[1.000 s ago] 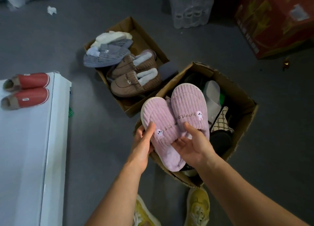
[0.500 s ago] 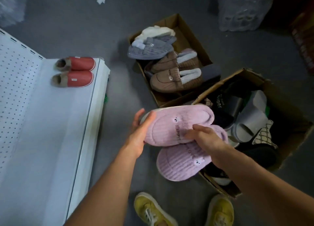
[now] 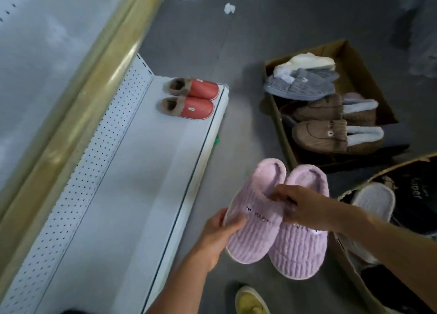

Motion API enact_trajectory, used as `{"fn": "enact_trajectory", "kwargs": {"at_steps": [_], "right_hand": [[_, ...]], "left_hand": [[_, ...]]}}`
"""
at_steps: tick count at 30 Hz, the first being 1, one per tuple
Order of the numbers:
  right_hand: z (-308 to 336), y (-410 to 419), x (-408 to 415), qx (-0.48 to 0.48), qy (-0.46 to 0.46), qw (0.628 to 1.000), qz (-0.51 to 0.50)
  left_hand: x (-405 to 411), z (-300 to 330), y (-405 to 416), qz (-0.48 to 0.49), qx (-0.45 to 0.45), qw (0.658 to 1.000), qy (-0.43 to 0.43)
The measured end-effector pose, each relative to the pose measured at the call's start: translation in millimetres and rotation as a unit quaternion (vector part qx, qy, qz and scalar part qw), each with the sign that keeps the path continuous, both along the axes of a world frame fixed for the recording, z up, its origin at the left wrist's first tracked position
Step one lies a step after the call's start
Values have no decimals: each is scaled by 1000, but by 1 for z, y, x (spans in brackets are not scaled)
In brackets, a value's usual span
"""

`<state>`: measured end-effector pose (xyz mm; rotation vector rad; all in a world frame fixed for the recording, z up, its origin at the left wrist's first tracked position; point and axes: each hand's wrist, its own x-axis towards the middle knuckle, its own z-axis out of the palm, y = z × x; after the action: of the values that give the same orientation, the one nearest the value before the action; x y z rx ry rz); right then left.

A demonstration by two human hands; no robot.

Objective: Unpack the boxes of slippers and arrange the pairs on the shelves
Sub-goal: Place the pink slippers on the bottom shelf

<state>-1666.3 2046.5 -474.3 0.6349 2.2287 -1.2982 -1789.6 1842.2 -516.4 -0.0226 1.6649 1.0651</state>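
Both grips are on the pink slippers (image 3: 279, 221): left hand (image 3: 222, 231) curls round the outer edge of the left-side slipper, thumb on top; right hand (image 3: 305, 208) pinches at the inner rims where the two openings meet. Pair held side by side, toes toward the person, heels away, in the air over the floor, btwn the shelf (image 3: 142, 183) edge and the near box (image 3: 354, 273).

Step in hand, as I read it: carrying one pair from box to shelf. Next move prob. needs a swing left and a set-down on bare shelf near the red slippers (image 3: 191, 98), w/ both slippers kept level and together.

Pose: both forearms reach in from lower frame, left from below, right crossing in from the right side. Wrists roughly level.

Far box (image 3: 369, 77) has grey and brown pairs left, so plenty to do yet.
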Motion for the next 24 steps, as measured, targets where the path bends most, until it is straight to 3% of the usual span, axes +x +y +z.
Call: {"fn": "enact_trajectory", "kwargs": {"at_steps": [7,13,17,24], "right_hand": [[-28,-33,-93,247,0,966,77],[-40,-57,-179,268,50,957,100],[-64,-74,-250,223,34,962,154],[-98,-89,-339,215,110,945,221]], "left_hand": [[-51,-23,-57,118,12,990,-73],[-81,-55,-90,294,73,943,-139],[-110,-86,-98,391,88,908,-124],[-169,-133,-92,534,82,839,-66]]}}
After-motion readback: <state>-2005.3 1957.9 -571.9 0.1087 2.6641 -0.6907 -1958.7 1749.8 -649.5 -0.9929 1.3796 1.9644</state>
